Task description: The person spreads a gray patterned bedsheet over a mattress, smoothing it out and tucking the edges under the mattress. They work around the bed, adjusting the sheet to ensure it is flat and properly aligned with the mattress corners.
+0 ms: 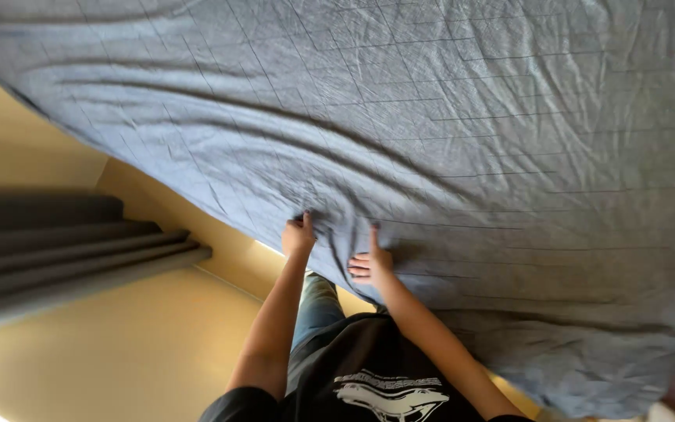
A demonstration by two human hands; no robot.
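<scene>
Hands, left hand (298, 237) and right hand (370, 264), grip blue sheet (462, 141) edge, spread wide.

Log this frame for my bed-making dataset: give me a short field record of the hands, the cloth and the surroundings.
view: head camera, looking down
left hand: grips the edge of the blue-grey sheet, fingers closed on the fabric
right hand: on the same edge, fingers curled under, thumb up
sheet: spread wide, creased, with a faint grid pattern
surroundings: tan floor; dark curtain at left
clothing: black printed shirt
</scene>
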